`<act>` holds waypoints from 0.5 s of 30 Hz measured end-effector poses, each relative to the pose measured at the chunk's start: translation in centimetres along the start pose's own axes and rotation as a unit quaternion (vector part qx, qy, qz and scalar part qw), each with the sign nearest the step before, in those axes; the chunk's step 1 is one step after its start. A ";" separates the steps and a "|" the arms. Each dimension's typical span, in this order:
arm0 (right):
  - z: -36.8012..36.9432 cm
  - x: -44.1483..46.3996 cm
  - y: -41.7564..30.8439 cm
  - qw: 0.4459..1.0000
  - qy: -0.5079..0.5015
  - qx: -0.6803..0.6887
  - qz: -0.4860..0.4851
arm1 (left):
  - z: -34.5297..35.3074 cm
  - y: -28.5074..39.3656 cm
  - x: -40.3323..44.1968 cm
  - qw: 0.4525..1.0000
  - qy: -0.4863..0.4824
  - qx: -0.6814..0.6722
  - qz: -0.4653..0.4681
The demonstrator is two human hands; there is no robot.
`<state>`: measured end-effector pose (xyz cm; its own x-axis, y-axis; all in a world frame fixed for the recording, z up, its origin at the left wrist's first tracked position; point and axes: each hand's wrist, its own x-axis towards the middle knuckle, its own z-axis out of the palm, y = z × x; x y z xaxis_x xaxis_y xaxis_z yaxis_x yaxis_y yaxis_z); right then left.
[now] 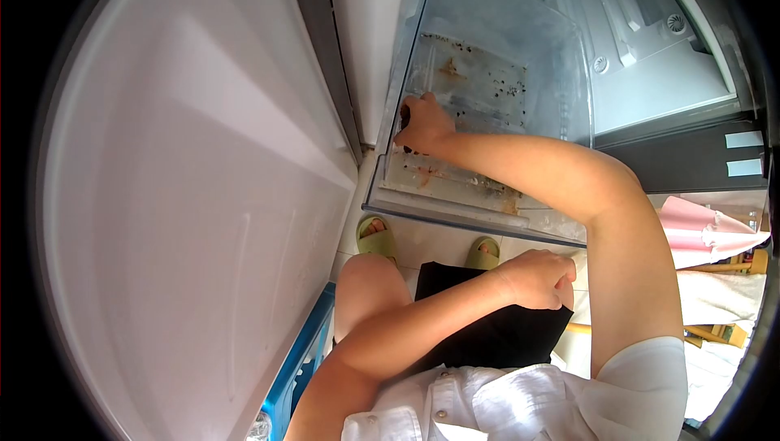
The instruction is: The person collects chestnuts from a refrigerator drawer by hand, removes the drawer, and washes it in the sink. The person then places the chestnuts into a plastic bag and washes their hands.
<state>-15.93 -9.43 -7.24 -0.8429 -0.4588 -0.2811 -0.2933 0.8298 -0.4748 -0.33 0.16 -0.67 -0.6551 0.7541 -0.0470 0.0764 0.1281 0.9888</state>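
Grip of the right hand (428,126) is closed, apparently around a dark item (405,117), inside the speckled drawer (481,101). Drawer is judged stiff, slippery if wet; best held by its rims. Left hand (536,278) is curled, apparently unloaded.

Around the fingers (411,104) of the right hand (431,124), the drawer (479,99) looks like clear plastic, glossy, its base roughened by dark specks (512,91) and brown stains (452,69). Left of the fingers, the pale door panel (179,197) is smooth plastic with a soft sheen. To their right, the inner wall (642,104) is smooth white plastic, and paper-like white labels (743,140) sit on a dark, satin front (674,152). Below the fingers are glossy floor tiles (431,239), matt green slippers (385,247) seemingly of foam or rubber, black matt cloth shorts (471,335) and a creased white cloth shirt (504,400); lower left, a blue plastic frame (307,351).
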 end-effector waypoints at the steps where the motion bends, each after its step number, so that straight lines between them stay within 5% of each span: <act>1: -0.1 0.0 0.0 1.000 -0.001 -0.001 -0.002 | -0.1 0.1 0.0 1.000 0.001 -0.001 -0.003; 15: -1.9 0.8 1.9 0.995 -0.020 0.092 -0.025 | -1.2 1.9 -1.3 0.995 -0.029 -0.091 0.008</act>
<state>-18.02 -7.65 -6.78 -0.8099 -0.5128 -0.2850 -0.2427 0.7351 -0.6330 -0.26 -1.40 1.41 -0.6105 0.7913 -0.0332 -0.0540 0.0003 0.9985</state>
